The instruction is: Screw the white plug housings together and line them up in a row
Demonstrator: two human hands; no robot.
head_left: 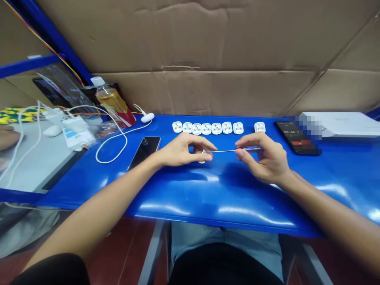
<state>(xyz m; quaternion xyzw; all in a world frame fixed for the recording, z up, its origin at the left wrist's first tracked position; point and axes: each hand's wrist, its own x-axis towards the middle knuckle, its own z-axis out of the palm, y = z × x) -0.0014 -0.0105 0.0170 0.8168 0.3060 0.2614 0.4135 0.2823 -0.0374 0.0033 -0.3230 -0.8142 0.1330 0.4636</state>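
My left hand pinches a small white plastic socket piece between thumb and fingers, and most of the piece is hidden by them. My right hand grips a small screwdriver by its translucent blue handle. The thin metal shaft points left, and its tip reaches the white piece. Both hands are held just above the blue table. Beyond them stands a row of several white socket pieces, with one more white socket piece set apart to the right.
A black smartphone and a looped white cable lie left of my hands. A second phone lies right, beside a white box. A drinks bottle stands back left. Another person's hand shows at the far left. Cardboard lines the back.
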